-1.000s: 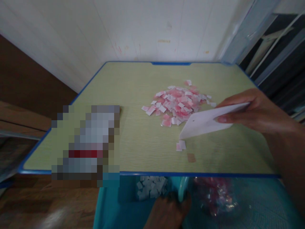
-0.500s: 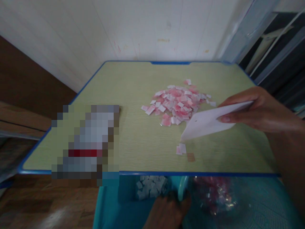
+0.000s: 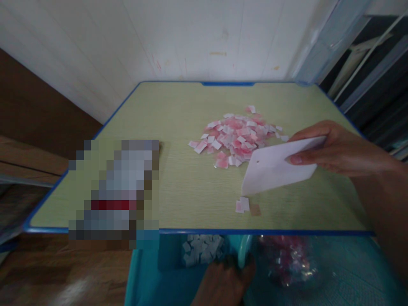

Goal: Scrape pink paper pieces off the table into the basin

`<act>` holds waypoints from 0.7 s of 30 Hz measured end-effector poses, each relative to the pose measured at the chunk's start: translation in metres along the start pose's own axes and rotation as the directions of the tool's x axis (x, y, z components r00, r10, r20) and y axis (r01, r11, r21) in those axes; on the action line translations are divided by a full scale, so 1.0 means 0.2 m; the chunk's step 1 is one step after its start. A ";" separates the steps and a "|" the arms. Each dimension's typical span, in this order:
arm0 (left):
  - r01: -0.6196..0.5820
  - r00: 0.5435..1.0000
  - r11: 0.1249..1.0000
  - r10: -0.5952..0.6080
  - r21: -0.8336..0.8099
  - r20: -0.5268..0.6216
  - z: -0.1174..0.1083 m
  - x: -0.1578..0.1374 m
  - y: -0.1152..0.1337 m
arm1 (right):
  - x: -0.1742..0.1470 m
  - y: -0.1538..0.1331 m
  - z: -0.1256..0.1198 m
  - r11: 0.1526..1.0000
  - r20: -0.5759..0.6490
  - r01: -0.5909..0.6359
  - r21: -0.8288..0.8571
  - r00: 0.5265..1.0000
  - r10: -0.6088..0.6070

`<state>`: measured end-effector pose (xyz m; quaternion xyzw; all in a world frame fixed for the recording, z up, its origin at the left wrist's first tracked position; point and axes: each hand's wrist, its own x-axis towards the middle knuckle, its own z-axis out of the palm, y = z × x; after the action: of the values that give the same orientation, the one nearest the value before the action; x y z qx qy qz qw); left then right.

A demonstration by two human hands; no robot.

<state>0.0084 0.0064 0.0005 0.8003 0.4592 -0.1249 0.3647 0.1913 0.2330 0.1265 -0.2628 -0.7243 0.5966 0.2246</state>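
Right hand is clamped on a partly covered white card, while the grip of the shadowed left hand cannot be told.

Your white card carries one small dark dot, and you face a heap of small squares mixing pink with white. Your tabletop is pale yellow-green, finely streaked and rimmed in blue, with a tan patch; below, you have a teal tray, greyish-white pieces and a shiny pinkish-red bundle.
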 end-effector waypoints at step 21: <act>0.004 1.000 1.000 -0.004 0.009 0.015 -0.01 0.00 0.01 | -0.02 -0.02 -0.01 0.991 0.095 0.109 -0.083 0.990 -0.101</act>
<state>0.0087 0.0073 0.0033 0.8001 0.4574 -0.1338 0.3642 0.1943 0.2314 0.1313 -0.2067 -0.7720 0.5628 0.2109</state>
